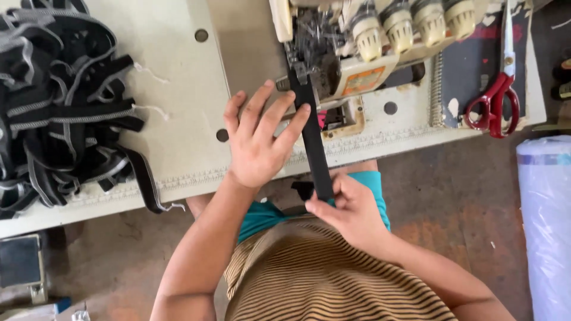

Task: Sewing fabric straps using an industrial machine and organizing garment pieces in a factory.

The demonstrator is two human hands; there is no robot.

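Currently you are feeding a black strap (314,151) into the overlock sewing machine (357,53) at the upper centre of the frame. Left hand (260,138): fingers spread flat, pressing the strap's upper part against the table (172,89). Right hand (345,209): pinching the lower end at the table edge. Next move, judged: steady, straight guiding towards the needle. Nearby: heap of black straps (59,107) at upper left; red-handled scissors (496,89) at upper right, well apart.
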